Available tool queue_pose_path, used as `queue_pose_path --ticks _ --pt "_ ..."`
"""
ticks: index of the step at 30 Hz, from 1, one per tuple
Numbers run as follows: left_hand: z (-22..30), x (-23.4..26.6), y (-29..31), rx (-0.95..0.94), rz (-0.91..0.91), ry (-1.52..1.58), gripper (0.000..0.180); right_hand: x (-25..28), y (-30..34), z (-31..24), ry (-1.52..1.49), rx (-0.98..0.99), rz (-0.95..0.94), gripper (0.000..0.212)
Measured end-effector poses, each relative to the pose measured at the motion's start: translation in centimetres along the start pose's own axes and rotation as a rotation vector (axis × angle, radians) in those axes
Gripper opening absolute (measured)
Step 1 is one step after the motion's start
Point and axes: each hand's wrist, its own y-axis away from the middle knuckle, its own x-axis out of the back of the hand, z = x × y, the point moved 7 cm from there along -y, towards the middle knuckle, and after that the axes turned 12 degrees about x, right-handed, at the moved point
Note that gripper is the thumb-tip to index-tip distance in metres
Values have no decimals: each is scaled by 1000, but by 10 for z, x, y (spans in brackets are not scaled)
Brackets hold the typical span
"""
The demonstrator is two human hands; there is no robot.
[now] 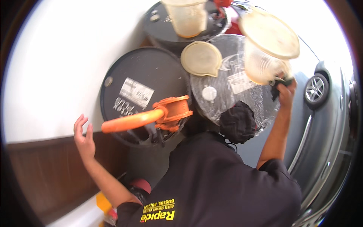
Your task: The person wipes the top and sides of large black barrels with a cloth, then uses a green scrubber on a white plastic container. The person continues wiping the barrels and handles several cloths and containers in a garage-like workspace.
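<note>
My left hand (pixel 84 138) is open, with its fingers spread and nothing in them. Just right of it, with a small gap, is the rounded end of an orange curved lever on a bracket (pixel 145 117), above a black drum (pixel 147 72). My right hand (pixel 288 93) is closed on a dark cloth-like thing (pixel 279 85). This presses against the lower side of a translucent plastic jug (pixel 261 66), topped by a wide pale disc (pixel 269 33). Whether the fingers also grip the jug is hidden. Beneath is a film-wrapped drum (pixel 210 81).
A pale round lid with a pointed lip (pixel 201 58) lies on the wrapped drum. Another plastic jug (pixel 189 19) stands on a further black drum (pixel 159 28). Black crumpled fabric (pixel 238 122) is near my waist. A wall (pixel 56 75) borders the left; a grey car (pixel 327 128) the right.
</note>
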Motion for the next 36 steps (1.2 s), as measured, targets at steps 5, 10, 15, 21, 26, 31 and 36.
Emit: queue_pose_path --ticks 5,10,15,21,26,31,36 --pt "-36 -7 23 128 33 128 32 61 65 79 125 -83 228 38" --pt "-27 -16 22 94 61 92 29 90 117 138 -263 -293 439 50" --pt "6 -40 30 84 34 98 34 94 126 142 -97 -292 291 48" --pt "-19 -94 71 411 -119 30 38 73 132 106 325 -401 380 56" --pt "-23 -120 87 502 -159 39 31 -23 218 83 -366 -973 568 49" --pt "-13 -120 78 495 -130 -15 26 -117 183 22 -395 -784 279 56" --pt "-19 -109 54 378 -46 -154 18 -130 142 15 -415 -654 206 63"
